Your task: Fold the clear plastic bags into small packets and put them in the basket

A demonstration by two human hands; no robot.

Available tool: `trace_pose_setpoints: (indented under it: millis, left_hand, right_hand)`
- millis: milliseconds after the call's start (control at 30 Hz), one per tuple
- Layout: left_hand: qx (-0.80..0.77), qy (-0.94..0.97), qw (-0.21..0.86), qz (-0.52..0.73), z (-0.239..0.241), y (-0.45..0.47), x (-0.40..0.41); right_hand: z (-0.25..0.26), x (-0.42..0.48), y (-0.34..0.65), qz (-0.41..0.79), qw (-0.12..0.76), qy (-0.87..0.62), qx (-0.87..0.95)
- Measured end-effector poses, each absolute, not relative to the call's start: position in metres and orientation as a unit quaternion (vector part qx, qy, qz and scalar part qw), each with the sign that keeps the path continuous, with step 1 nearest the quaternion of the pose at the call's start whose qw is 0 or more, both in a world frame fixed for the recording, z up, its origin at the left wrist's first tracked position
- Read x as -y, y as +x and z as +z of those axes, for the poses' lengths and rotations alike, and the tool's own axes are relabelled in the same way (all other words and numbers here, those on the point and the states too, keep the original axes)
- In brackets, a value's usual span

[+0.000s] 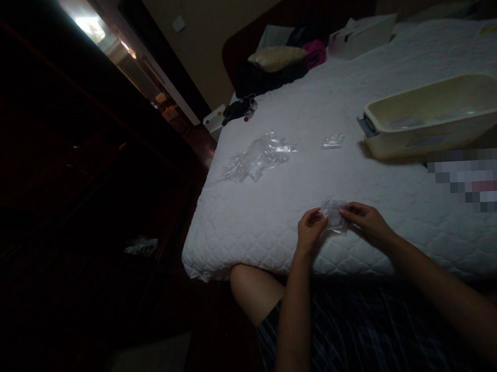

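A small clear plastic bag (pixel 332 214) is held between both hands just above the white quilted mattress (pixel 275 218), near its front edge. My left hand (pixel 310 231) pinches the bag's left side, fingers curled. On the bag's right side, my right hand (pixel 366 222) grips it with closed fingers. Farther up the mattress lies a loose heap of clear plastic bags (pixel 260 156), and one single clear bag (pixel 333 141) lies apart to its right.
A cream plastic tub (pixel 436 116) stands on the mattress at the right. Dark clothes, a beige cushion (pixel 277 57) and a white box (pixel 361 36) lie at the far end. My knee (pixel 249 288) is under the mattress edge. The left side is dark floor and furniture.
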State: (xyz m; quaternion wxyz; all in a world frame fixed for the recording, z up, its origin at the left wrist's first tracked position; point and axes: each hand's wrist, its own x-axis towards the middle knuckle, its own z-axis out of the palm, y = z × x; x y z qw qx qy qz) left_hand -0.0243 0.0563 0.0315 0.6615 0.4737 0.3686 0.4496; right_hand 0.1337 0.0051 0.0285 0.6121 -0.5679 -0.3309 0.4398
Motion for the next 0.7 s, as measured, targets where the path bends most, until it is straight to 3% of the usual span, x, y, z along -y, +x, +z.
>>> trace_pose_setpoints:
  millis: [200, 700]
  left_hand:
    - [-0.374, 0.491, 0.664, 0.422, 0.0317, -0.0230, -0.0556]
    - [-0.425, 0.508, 0.607, 0.439, 0.0304, -0.0211, -0.0486]
  right_hand:
    - [0.0252, -0.0070, 0.1377, 0.451, 0.651, -0.544, 0.277]
    - [0.0320, -0.0027, 0.1349, 0.409, 0.614, -0.601, 0.308]
